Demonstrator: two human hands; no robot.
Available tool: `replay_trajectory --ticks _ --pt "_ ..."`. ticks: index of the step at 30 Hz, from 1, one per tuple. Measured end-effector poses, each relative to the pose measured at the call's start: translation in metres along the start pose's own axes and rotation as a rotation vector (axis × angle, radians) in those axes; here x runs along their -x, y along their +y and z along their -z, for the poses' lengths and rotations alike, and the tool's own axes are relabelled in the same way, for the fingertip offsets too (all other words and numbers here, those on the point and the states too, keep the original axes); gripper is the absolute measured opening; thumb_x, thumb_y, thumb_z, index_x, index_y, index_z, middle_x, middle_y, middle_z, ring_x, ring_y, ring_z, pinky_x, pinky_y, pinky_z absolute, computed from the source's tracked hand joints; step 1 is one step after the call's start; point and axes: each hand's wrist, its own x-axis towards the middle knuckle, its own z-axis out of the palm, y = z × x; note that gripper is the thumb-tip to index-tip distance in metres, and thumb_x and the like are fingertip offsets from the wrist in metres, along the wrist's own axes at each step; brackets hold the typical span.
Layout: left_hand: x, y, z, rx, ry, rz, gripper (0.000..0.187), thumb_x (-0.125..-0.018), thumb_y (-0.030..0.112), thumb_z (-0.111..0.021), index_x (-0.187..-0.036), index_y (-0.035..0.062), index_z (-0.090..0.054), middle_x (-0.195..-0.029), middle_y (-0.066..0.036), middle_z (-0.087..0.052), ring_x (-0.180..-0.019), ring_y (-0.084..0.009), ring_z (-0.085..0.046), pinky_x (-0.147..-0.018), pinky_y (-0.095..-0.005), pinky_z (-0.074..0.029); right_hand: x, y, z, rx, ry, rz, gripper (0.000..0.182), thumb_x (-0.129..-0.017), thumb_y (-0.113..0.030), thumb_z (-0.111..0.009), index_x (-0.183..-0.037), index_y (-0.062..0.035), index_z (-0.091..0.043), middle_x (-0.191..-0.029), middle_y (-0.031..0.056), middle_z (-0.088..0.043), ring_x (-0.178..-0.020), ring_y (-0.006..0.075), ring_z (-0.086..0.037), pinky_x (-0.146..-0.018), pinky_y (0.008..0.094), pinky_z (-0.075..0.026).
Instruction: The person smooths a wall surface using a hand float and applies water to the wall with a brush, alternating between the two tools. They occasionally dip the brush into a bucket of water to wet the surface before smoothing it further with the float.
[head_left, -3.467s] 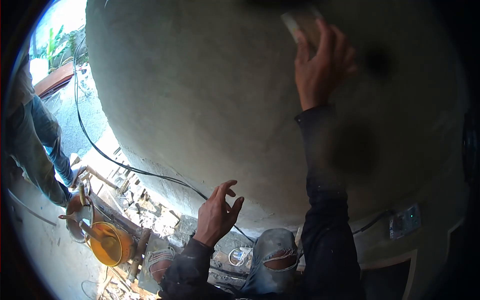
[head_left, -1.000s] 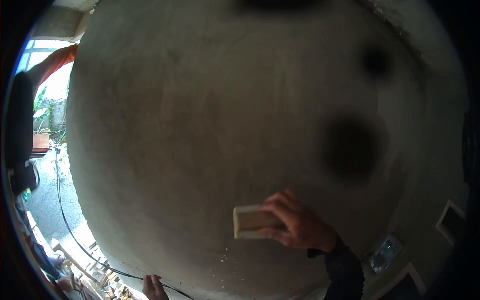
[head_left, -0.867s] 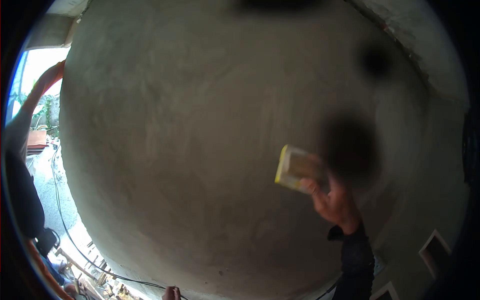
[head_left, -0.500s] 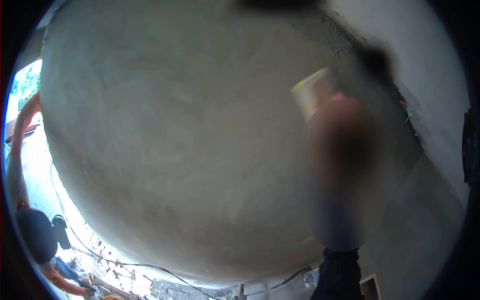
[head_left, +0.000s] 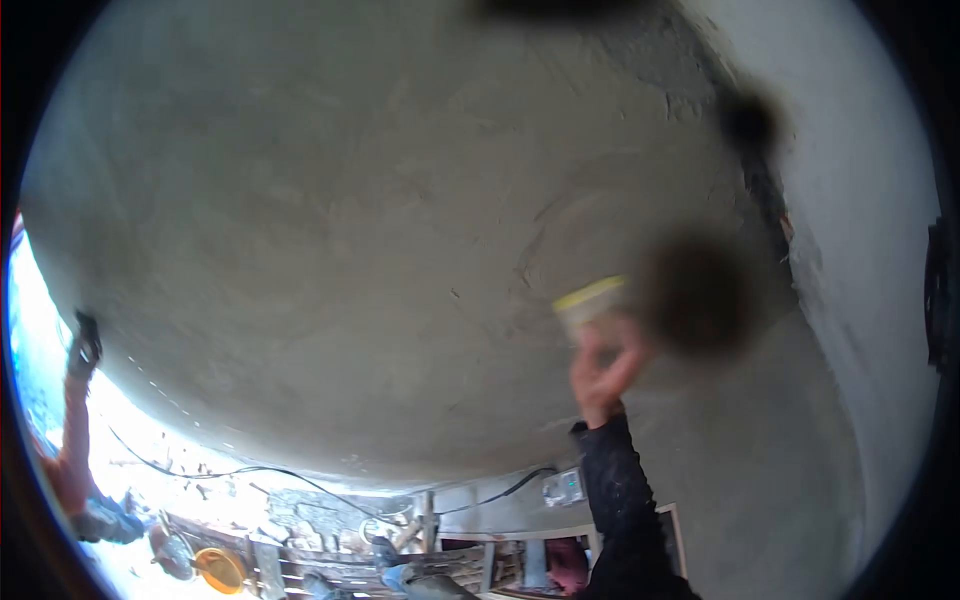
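co-worker: one other person (head_left: 75, 470) stood at the far left edge of the view, an arm raised beside the wall; apart from the wearer's hands.
basin: one yellow basin (head_left: 220, 568) lay on the ground below the wall's lower left edge.
cable: one black cable (head_left: 250, 470) trailed along the wall's bottom edge toward a socket box (head_left: 563, 487).
wall: one plastered wall (head_left: 330, 250) filled the view, grey and trowel-marked, rougher at its upper right corner.
sponge: one yellow-edged sponge (head_left: 592, 305) was pressed flat on the wall, right of centre and toward the lower edge.
handling: the sponge looked light, soft and squashy, probably damp and gritty; not fragile. Best held across its back, fingers on the long sides, so the face stays flat.
right hand (head_left: 605, 372): its grip was closed on the sponge's lower part, fingers wrapped around it, dark sleeve below.
left hand: out of view.
lens: several dark smudges blurred the sponge's right end.
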Motion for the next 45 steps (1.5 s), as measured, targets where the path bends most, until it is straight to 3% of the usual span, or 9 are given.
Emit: replay_trajectory --ticks 8,14,20,25,29,32,41,43,45 --pt "0.012 0.0 -0.035 0.204 -0.265 -0.035 0.045 -0.095 0.044 -0.063 -0.125 0.0111 -0.056 -0.107 -0.02 -0.063 -0.077 -0.0288 -0.065 -0.06 -0.041 -0.052 -0.029 -0.035 0.008 0.039 -0.151 0.172 0.044 -0.088 -0.026 -0.076 -0.12 -0.0035 -0.057 -0.118 0.0156 -0.058 -0.109 0.034 -0.055 -0.095 0.0567 -0.039" --pt "0.028 -0.033 -0.026 0.257 -0.178 0.039 0.034 -0.099 0.036 -0.061 -0.118 0.0094 -0.052 -0.073 -0.013 -0.062 -0.041 -0.0196 -0.055 -0.028 -0.0317 -0.038 -0.098 -0.014 -0.007 -0.223 0.377 -0.604 0.048 -0.087 -0.027 -0.073 -0.127 -0.0049 -0.057 -0.117 0.0155 -0.06 -0.113 0.0326 -0.054 -0.099 0.0587 -0.034" --pt "0.027 -0.032 0.008 0.39 -0.116 0.594 0.053 -0.097 0.053 -0.057 -0.132 0.013 -0.046 -0.087 -0.014 -0.064 -0.052 -0.024 -0.059 -0.038 -0.0393 -0.042 0.017 -0.015 0.027 0.05 -0.615 -0.012 0.042 -0.094 -0.027 -0.068 -0.126 -0.0021 -0.054 -0.114 0.0155 -0.059 -0.113 0.0305 -0.053 -0.098 0.0528 -0.04" --pt "0.036 -0.001 0.004 0.365 -0.145 0.358 0.044 -0.098 0.047 -0.06 -0.125 0.0134 -0.051 -0.08 -0.011 -0.061 -0.049 -0.0162 -0.056 -0.036 -0.0274 -0.038 -0.073 -0.041 -0.016 -0.075 0.227 -0.421 0.048 -0.092 -0.031 -0.07 -0.128 -0.0036 -0.052 -0.125 0.0157 -0.053 -0.111 0.0288 -0.052 -0.096 0.0488 -0.039" --pt "0.04 0.017 -0.016 0.419 -0.116 0.528 0.048 -0.096 0.05 -0.06 -0.126 0.0142 -0.051 -0.082 -0.009 -0.062 -0.05 -0.0172 -0.056 -0.039 -0.0295 -0.041 0.069 -0.009 0.022 0.055 -0.411 0.218 0.042 -0.096 -0.024 -0.066 -0.127 -0.0015 -0.048 -0.126 0.0184 -0.05 -0.114 0.0283 -0.05 -0.093 0.0438 -0.042" --pt "0.056 0.04 -0.036 0.455 -0.142 0.47 0.047 -0.097 0.049 -0.059 -0.126 0.0138 -0.051 -0.084 -0.01 -0.062 -0.051 -0.0174 -0.058 -0.04 -0.0291 -0.042 0.092 0.038 0.015 -0.007 0.004 -0.174 0.035 -0.089 -0.015 -0.072 -0.12 -0.0034 -0.06 -0.125 0.0157 -0.053 -0.112 0.0325 -0.052 -0.1 0.05 -0.042" --pt "0.064 0.025 -0.036 0.358 -0.204 0.54 0.049 -0.096 0.051 -0.058 -0.128 0.0136 -0.05 -0.092 -0.013 -0.064 -0.056 -0.02 -0.061 -0.04 -0.0313 -0.043 0.127 0.021 0.03 0.061 -0.479 -0.015 0.05 -0.089 -0.022 -0.072 -0.13 -0.0041 -0.049 -0.126 0.0208 -0.051 -0.119 0.0339 -0.051 -0.098 0.0499 -0.044" --pt "0.066 0.022 -0.032 0.323 -0.193 0.428 0.048 -0.097 0.05 -0.058 -0.127 0.013 -0.051 -0.086 -0.012 -0.064 -0.053 -0.0188 -0.06 -0.038 -0.0301 -0.041 0.116 0.04 0.011 -0.532 0.316 -0.977 0.072 -0.079 -0.034 -0.075 -0.141 -0.0143 -0.045 -0.125 0.0142 -0.052 -0.122 0.0297 -0.051 -0.105 0.0549 -0.036" --pt "0.058 0.014 -0.028 0.246 -0.23 0.476 0.05 -0.098 0.049 -0.057 -0.131 0.0129 -0.049 -0.09 -0.013 -0.065 -0.054 -0.0207 -0.06 -0.04 -0.0332 -0.043 0.108 -0.028 -0.001 -0.378 0.129 -0.681 0.062 -0.084 -0.029 -0.073 -0.137 -0.0105 -0.045 -0.128 0.0153 -0.049 -0.12 0.0323 -0.05 -0.102 0.0526 -0.039"
